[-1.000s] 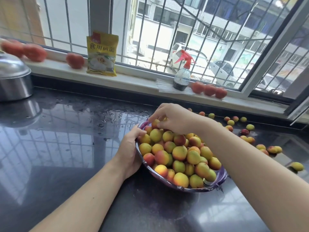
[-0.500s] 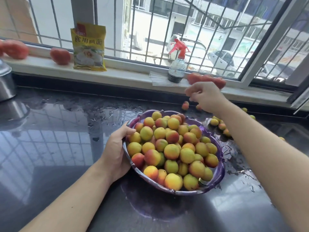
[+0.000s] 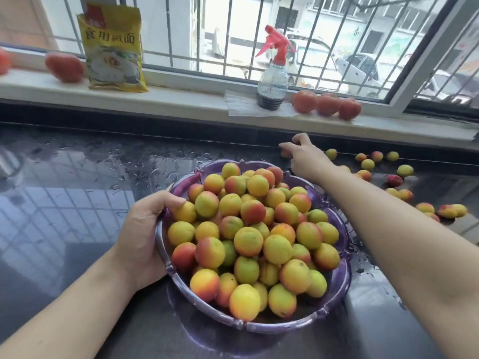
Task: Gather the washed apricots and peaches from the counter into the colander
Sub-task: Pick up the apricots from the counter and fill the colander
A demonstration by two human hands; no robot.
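- On the wet black stone counter (image 3: 77,203), a purple scalloped plastic colander (image 3: 337,283) sits heaped with yellow-red apricots and peaches (image 3: 248,240), far too many to count.
- Left hand (image 3: 141,239) at nine o'clock grips the rim, fingers curled over it, probably to steady the bowl.
- Right hand (image 3: 304,158) reaches to one o'clock, fingers (image 3: 286,145) closing on a reddish fruit (image 3: 285,153); whether it is gripped yet, I cannot tell.
- Loose fruits (image 3: 404,170) lie scattered at two o'clock, roughly eighteen, so more remains.
- Up on the white windowsill (image 3: 181,99): one yellow pouch (image 3: 114,47), one red-topped spray bottle (image 3: 272,81), five tomatoes (image 3: 326,104).
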